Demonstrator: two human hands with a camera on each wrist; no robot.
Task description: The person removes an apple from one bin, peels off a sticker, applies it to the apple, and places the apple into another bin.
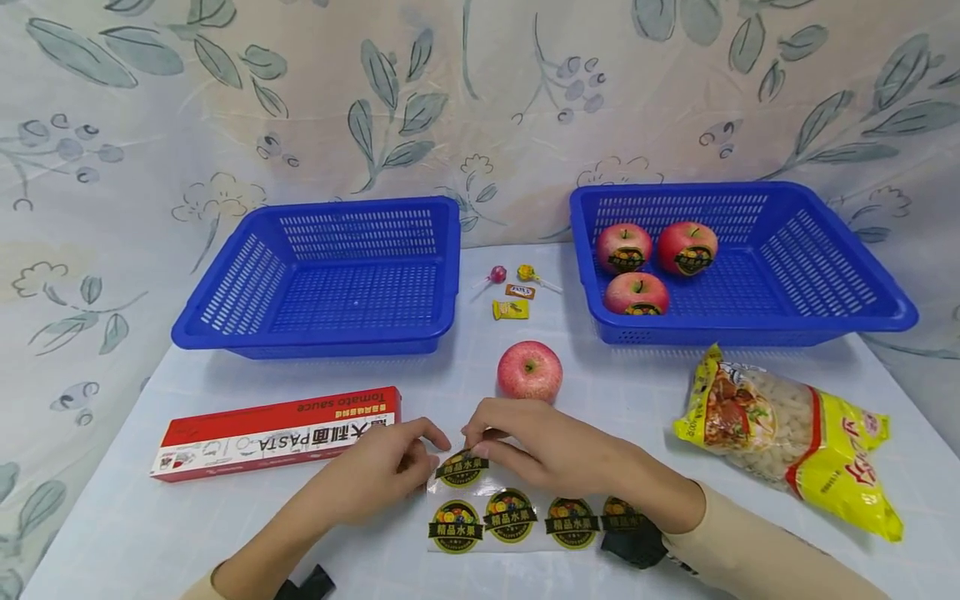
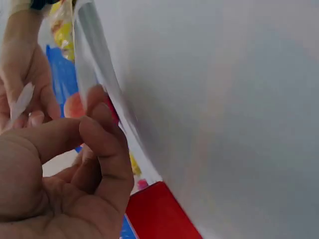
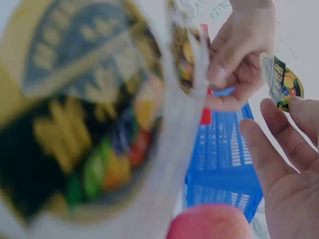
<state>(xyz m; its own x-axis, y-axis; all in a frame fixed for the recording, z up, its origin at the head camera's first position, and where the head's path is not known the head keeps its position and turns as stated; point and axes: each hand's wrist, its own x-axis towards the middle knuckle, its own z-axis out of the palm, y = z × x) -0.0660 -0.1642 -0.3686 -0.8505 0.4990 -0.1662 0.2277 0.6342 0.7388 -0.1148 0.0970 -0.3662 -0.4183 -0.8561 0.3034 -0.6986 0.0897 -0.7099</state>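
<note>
A clear sheet (image 1: 495,481) of round black-and-gold fruit stickers lies in front of the person. The left hand (image 1: 375,475) pinches the sheet's edge between thumb and finger, as the left wrist view shows. In the right wrist view, the right hand (image 3: 294,144) pinches a single round sticker (image 3: 288,85) by its edge, apart from the sheet. From the head, the right hand's fingertips are at the sheet's upper left corner, close to the left fingers. One red apple (image 1: 529,371), with no sticker visible on it, stands just beyond the right hand.
A blue basket (image 1: 315,340) stands at back left. Another blue basket (image 1: 720,329) at back right holds three stickered apples (image 1: 687,247). Between them lie several candies (image 1: 511,309). A red-and-white pasta box (image 1: 277,433) is at left, a yellow food bag (image 1: 795,442) at right.
</note>
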